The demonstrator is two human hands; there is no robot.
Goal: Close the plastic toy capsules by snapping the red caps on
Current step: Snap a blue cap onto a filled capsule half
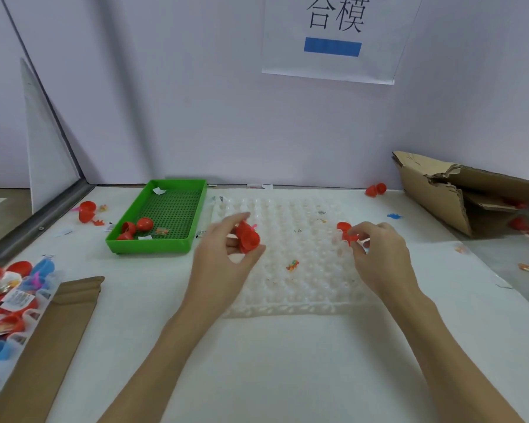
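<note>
While the left hand point(226, 248) grips red caps point(247, 236), the right hand point(379, 254) pinches a capsule point(347, 232).

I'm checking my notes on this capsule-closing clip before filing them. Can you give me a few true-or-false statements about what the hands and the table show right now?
1. The left hand holds a red cap. True.
2. The green tray is empty. False: it holds a few red capsule pieces and paper slips.
3. The right hand pinches a red piece over the clear plastic grid tray. True.
4. The torn cardboard box lies at the left of the table. False: it lies at the far right.
5. A paper sign with a blue bar hangs on the back wall. True.
</note>
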